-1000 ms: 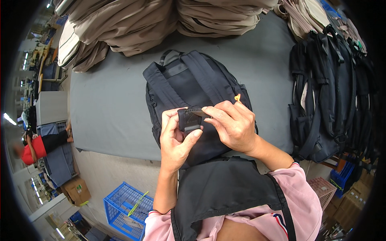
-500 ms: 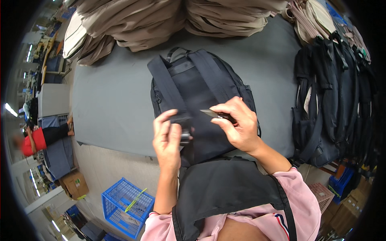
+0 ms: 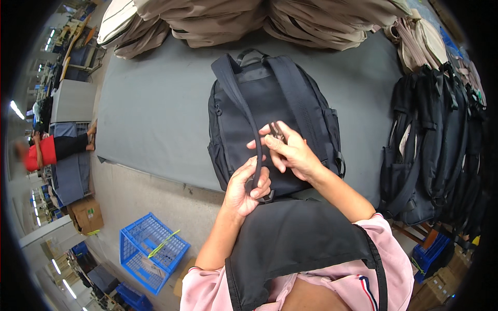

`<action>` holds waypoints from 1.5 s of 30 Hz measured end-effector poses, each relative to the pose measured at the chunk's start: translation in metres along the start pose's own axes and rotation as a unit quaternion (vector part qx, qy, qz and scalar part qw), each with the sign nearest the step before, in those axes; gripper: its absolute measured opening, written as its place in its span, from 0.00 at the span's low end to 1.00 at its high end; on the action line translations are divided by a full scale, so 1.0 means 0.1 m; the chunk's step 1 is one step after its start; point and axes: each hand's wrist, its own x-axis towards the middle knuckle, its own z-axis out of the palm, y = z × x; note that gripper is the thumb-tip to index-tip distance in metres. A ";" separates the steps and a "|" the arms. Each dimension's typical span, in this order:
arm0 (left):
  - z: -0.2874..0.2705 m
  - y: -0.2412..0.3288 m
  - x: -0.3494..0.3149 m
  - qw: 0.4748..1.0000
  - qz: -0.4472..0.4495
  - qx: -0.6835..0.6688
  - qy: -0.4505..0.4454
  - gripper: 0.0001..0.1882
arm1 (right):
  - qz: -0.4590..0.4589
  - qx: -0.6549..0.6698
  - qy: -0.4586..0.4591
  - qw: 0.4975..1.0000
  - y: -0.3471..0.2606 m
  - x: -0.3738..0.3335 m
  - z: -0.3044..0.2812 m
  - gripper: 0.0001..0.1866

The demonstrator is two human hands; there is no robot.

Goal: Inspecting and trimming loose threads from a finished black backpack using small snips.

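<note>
A dark navy backpack (image 3: 271,104) lies on the grey-covered table (image 3: 155,114), its back panel and two shoulder straps facing up. My left hand (image 3: 243,187) is closed round the lower part of the left shoulder strap (image 3: 237,92), which is lifted and turned on edge. A black buckle (image 3: 267,197) hangs just below that hand. Close beside the strap, my right hand (image 3: 296,154) holds small dark thread snips (image 3: 277,132), partly hidden by the fingers. Its fingertips are near the raised strap; whether they touch it I cannot tell.
Piles of beige bags (image 3: 218,23) line the table's far edge. More black backpacks (image 3: 420,150) hang or lean at the right. On the floor at the lower left stand a blue plastic crate (image 3: 155,254) and a cardboard box (image 3: 85,215). A person in red (image 3: 44,152) is at the far left.
My left hand has brought the left strap up on edge, its end earlier blurred by the fingers. My right hand has shifted left to the strap, and the snips' blade now points away from me.
</note>
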 end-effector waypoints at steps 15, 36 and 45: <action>0.38 0.12 0.10 0.410 0.464 0.785 -0.012 0.14 | -0.111 -0.031 0.020 0.993 0.05 0.16 -0.03 0.09; 0.34 0.24 0.11 0.784 0.308 0.540 0.002 0.16 | -0.383 -0.619 0.066 0.683 -0.41 -0.28 -0.10 0.12; 0.34 0.22 0.11 0.791 0.306 0.529 0.016 0.16 | -0.365 -0.555 0.114 0.739 -0.31 -0.30 -0.19 0.10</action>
